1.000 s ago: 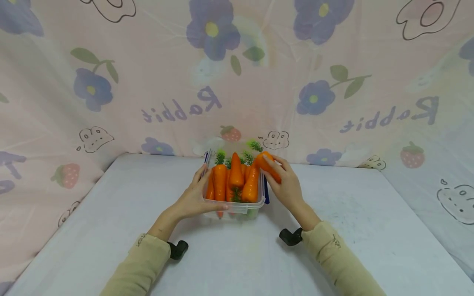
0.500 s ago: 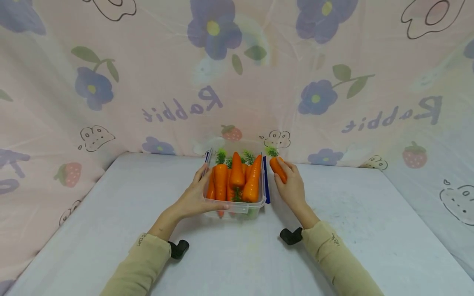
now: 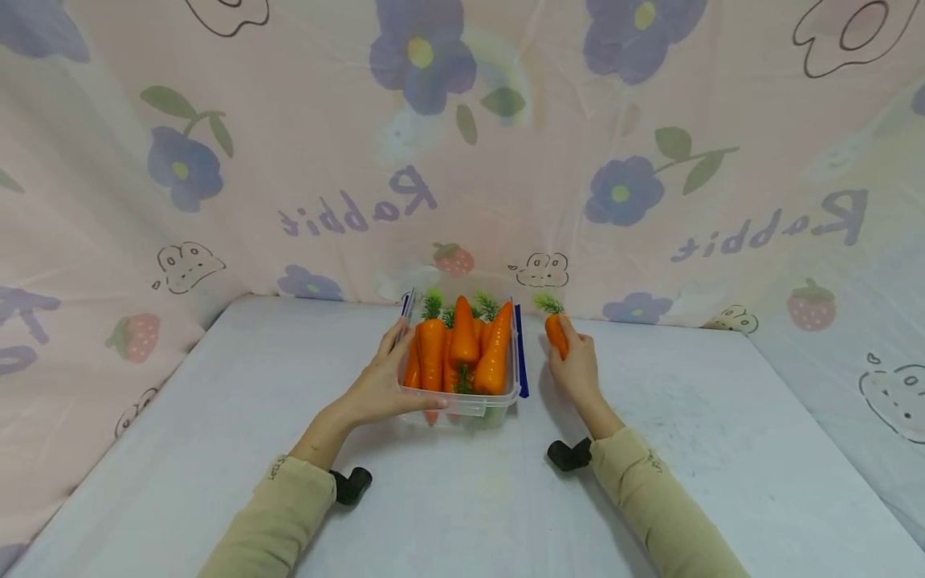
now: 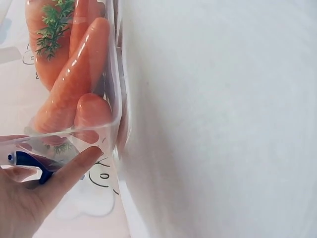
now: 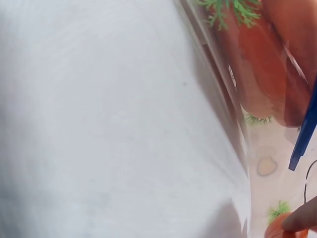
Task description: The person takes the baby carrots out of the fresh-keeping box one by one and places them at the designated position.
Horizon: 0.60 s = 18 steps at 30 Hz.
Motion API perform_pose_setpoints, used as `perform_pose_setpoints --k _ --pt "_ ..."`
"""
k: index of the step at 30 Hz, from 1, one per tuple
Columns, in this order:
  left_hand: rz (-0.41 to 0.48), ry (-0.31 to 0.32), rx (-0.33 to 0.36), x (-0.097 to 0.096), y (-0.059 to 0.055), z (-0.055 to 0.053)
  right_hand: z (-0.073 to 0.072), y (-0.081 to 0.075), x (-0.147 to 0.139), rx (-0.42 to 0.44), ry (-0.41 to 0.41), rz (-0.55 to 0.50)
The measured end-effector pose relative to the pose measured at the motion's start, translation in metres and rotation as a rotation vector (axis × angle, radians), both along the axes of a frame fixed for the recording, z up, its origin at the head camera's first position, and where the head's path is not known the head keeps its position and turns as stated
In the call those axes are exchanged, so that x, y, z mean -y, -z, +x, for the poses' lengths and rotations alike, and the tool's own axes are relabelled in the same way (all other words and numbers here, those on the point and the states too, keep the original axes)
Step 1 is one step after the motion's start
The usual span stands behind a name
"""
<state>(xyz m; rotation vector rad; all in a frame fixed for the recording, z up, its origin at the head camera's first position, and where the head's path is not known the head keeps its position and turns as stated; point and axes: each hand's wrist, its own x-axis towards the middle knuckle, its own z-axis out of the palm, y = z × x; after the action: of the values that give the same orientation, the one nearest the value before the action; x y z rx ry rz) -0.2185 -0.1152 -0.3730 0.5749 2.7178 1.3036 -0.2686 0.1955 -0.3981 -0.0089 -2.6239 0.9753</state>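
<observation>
A clear plastic container (image 3: 473,408) packed with several orange carrots (image 3: 431,353) stands mid-table. My left hand (image 3: 372,389) holds its left side, the thumb lying along the front wall and the fingers at the left edge. In the left wrist view that thumb (image 4: 79,166) reaches over the clear wall, next to a blue locking flap (image 4: 32,161). To the right of the container, my right hand (image 3: 576,365) grips a single carrot (image 3: 556,335) with its green top pointing away. The right wrist view catches only part of this carrot (image 5: 278,227) and a finger at the lower right corner.
A blue locking flap (image 3: 522,353) hangs open along the container's right side. White cloth covers the table (image 3: 686,449). Behind it hangs a patterned curtain (image 3: 506,160). Black wrist mounts (image 3: 569,455) stick out from both sleeves.
My right hand has taken a carrot from the container's right edge, moving it right and lower beside the container. The left hand has stayed on the container.
</observation>
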Motion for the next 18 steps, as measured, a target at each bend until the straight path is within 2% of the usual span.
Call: perform_pose_setpoints --k 6,15,18 --pt "0.002 -0.005 0.009 0.0000 0.0003 0.0002 0.0010 0.0010 0.0000 0.148 0.011 -0.007" --pt "0.006 0.002 -0.002 -0.0001 -0.0003 0.0002 0.0003 0.0005 0.0036 0.269 0.019 -0.032" --pt "0.002 0.003 -0.001 0.0001 0.0009 -0.0005 0.0003 0.0004 0.0028 0.275 0.028 -0.029"
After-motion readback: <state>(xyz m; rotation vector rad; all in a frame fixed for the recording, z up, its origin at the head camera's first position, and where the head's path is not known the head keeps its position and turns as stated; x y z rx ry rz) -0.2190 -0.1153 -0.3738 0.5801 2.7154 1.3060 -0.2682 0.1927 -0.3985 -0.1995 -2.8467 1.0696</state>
